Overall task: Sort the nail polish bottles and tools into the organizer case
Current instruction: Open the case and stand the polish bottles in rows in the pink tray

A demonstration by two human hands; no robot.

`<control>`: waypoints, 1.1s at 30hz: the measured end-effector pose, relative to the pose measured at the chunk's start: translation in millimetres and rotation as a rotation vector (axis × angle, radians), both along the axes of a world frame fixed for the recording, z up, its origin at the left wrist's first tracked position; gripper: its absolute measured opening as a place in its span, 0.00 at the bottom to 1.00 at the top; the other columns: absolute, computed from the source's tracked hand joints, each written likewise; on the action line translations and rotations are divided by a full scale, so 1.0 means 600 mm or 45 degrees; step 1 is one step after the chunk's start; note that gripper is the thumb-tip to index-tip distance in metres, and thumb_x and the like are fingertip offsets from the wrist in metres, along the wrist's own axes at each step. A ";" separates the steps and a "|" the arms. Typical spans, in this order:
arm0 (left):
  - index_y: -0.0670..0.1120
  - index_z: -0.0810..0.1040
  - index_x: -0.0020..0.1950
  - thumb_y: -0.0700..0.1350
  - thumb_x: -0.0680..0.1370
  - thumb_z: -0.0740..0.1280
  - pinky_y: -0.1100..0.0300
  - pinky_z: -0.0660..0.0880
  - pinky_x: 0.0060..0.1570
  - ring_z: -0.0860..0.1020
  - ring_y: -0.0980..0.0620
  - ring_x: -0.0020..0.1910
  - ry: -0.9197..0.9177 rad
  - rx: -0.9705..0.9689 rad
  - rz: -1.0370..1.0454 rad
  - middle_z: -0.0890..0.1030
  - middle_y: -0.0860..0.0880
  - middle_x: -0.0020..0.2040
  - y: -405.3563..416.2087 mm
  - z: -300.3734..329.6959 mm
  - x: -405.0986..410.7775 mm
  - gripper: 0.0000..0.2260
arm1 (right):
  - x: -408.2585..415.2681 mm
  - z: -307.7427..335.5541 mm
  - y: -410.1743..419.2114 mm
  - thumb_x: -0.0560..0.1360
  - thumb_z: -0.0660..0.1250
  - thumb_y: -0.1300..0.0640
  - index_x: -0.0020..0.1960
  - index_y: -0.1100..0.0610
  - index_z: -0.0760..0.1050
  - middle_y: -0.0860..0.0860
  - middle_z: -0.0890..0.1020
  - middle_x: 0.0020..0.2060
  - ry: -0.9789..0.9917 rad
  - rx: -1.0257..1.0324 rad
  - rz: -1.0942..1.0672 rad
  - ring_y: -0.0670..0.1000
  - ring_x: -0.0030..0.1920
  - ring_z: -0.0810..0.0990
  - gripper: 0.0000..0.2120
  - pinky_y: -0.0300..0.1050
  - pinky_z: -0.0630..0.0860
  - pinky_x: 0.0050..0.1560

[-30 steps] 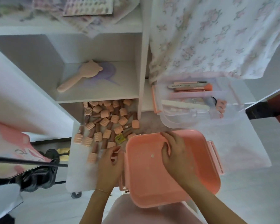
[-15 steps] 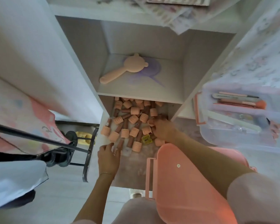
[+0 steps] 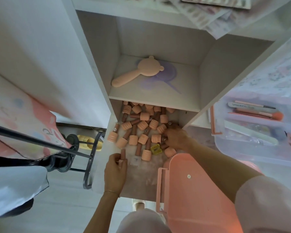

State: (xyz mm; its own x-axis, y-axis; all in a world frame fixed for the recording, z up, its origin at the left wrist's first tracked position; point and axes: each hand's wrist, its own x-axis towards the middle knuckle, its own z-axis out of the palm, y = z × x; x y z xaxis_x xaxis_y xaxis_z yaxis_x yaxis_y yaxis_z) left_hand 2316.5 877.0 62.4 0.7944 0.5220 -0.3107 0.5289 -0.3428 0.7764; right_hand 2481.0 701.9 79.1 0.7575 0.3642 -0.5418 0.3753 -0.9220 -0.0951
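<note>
Nail polish bottles (image 3: 142, 126) with ribbed peach caps and brown bodies lay heaped on the tabletop (image 3: 141, 179), spilling back under the lower shelf (image 3: 154, 98). Right hand (image 3: 175, 137) reached into the near right edge of the heap, its fingers (image 3: 166, 137) curled round one or two bottles there; exactly which it held could not be told. Left hand (image 3: 115, 171) sat at the near left of the heap, its fingers (image 3: 123, 154) pinching one brown bottle upright, apart from the rest. A small yellow sharpener (image 3: 156, 148) lay just beside the right fingers, and a clear little square piece (image 3: 135, 160) just right of the left fingers. The pink organizer case (image 3: 195, 195) stood near the person, right of the left hand and under the right forearm, lid closed. Well to the right of the right fingers, a clear tray (image 3: 252, 140) held brushes, a nail file and other tools. On the shelf beyond the heap lay a peach bear-eared mirror (image 3: 138, 70) over a purple one (image 3: 163, 78)
</note>
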 end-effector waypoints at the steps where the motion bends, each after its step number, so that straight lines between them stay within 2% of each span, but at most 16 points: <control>1: 0.47 0.71 0.50 0.43 0.76 0.65 0.64 0.67 0.41 0.74 0.51 0.43 -0.020 -0.038 0.043 0.76 0.51 0.43 0.000 0.008 -0.002 0.05 | -0.001 0.002 -0.002 0.76 0.60 0.55 0.60 0.61 0.71 0.58 0.74 0.60 0.000 0.020 -0.009 0.57 0.60 0.73 0.15 0.48 0.72 0.55; 4: 0.46 0.72 0.52 0.43 0.76 0.67 0.61 0.70 0.46 0.75 0.51 0.45 -0.075 -0.146 0.129 0.76 0.51 0.44 0.000 0.035 -0.002 0.07 | -0.009 0.024 -0.005 0.77 0.60 0.53 0.53 0.61 0.73 0.59 0.79 0.52 0.057 0.158 -0.154 0.58 0.52 0.78 0.13 0.46 0.72 0.47; 6: 0.47 0.73 0.51 0.43 0.76 0.67 0.58 0.72 0.49 0.76 0.52 0.45 -0.134 -0.193 0.143 0.77 0.52 0.44 0.000 0.056 0.001 0.06 | -0.020 0.046 -0.009 0.76 0.61 0.56 0.50 0.61 0.72 0.59 0.80 0.47 0.076 0.399 -0.364 0.58 0.50 0.79 0.08 0.44 0.71 0.45; 8: 0.50 0.74 0.49 0.43 0.76 0.67 0.63 0.73 0.47 0.76 0.56 0.44 -0.214 -0.251 0.117 0.77 0.55 0.43 -0.004 0.076 0.003 0.04 | -0.040 0.076 -0.020 0.74 0.63 0.59 0.51 0.60 0.73 0.56 0.80 0.46 0.003 0.668 -0.573 0.56 0.48 0.78 0.07 0.43 0.72 0.45; 11: 0.59 0.74 0.47 0.42 0.76 0.66 0.76 0.71 0.39 0.77 0.65 0.43 -0.303 -0.340 -0.017 0.79 0.60 0.42 -0.018 0.104 0.006 0.10 | -0.091 0.129 -0.048 0.72 0.64 0.63 0.45 0.55 0.73 0.47 0.79 0.37 -0.060 1.127 -0.858 0.46 0.37 0.77 0.05 0.32 0.72 0.35; 13: 0.61 0.75 0.47 0.40 0.75 0.66 0.77 0.71 0.39 0.77 0.68 0.42 -0.314 -0.407 -0.133 0.81 0.61 0.39 -0.032 0.116 0.009 0.13 | -0.135 0.157 -0.072 0.72 0.64 0.67 0.43 0.55 0.74 0.47 0.78 0.33 -0.039 1.443 -1.042 0.42 0.32 0.76 0.08 0.31 0.72 0.32; 15: 0.61 0.76 0.47 0.40 0.75 0.66 0.77 0.71 0.39 0.77 0.68 0.42 -0.310 -0.436 -0.233 0.81 0.63 0.39 -0.050 0.122 0.011 0.14 | -0.177 0.166 -0.100 0.72 0.63 0.69 0.42 0.56 0.75 0.51 0.77 0.31 -0.043 1.589 -1.134 0.43 0.30 0.75 0.09 0.35 0.72 0.32; 18: 0.59 0.77 0.47 0.39 0.75 0.67 0.76 0.71 0.39 0.77 0.67 0.42 -0.328 -0.441 -0.282 0.81 0.64 0.40 -0.078 0.125 0.010 0.13 | -0.232 0.148 -0.140 0.72 0.65 0.69 0.41 0.55 0.76 0.47 0.77 0.29 -0.079 1.527 -1.091 0.42 0.30 0.75 0.10 0.32 0.72 0.34; 21: 0.57 0.77 0.48 0.38 0.75 0.67 0.77 0.71 0.39 0.77 0.68 0.41 -0.365 -0.441 -0.212 0.81 0.64 0.40 -0.098 0.128 0.003 0.12 | -0.270 0.109 -0.168 0.71 0.68 0.65 0.40 0.48 0.76 0.42 0.77 0.31 -0.110 1.242 -0.946 0.40 0.33 0.74 0.11 0.29 0.68 0.37; 24: 0.54 0.78 0.52 0.39 0.75 0.67 0.76 0.71 0.40 0.77 0.67 0.42 -0.354 -0.438 -0.144 0.81 0.63 0.40 -0.112 0.127 -0.004 0.11 | -0.283 0.060 -0.191 0.71 0.67 0.64 0.45 0.51 0.78 0.41 0.75 0.38 -0.182 0.983 -0.691 0.44 0.36 0.73 0.08 0.35 0.71 0.40; 28: 0.53 0.77 0.55 0.40 0.75 0.67 0.76 0.71 0.39 0.77 0.67 0.43 -0.326 -0.392 -0.148 0.81 0.63 0.42 -0.124 0.131 -0.010 0.12 | -0.273 0.022 -0.203 0.72 0.65 0.62 0.51 0.55 0.77 0.47 0.74 0.42 -0.209 0.865 -0.555 0.45 0.38 0.72 0.08 0.46 0.74 0.43; 33: 0.48 0.77 0.59 0.41 0.75 0.67 0.78 0.71 0.39 0.77 0.68 0.44 -0.320 -0.343 -0.109 0.80 0.61 0.45 -0.137 0.136 -0.016 0.13 | -0.264 0.004 -0.214 0.74 0.64 0.57 0.57 0.50 0.75 0.45 0.73 0.44 -0.106 0.794 -0.547 0.48 0.41 0.75 0.13 0.46 0.74 0.43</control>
State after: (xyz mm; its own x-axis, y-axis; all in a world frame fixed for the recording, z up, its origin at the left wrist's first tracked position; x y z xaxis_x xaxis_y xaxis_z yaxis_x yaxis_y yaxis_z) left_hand 2307.1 794.6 143.9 0.9006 0.3763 -0.2176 0.2885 -0.1431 0.9467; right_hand 2322.7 573.5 81.8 0.9311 0.2482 -0.2672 0.0245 -0.7734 -0.6334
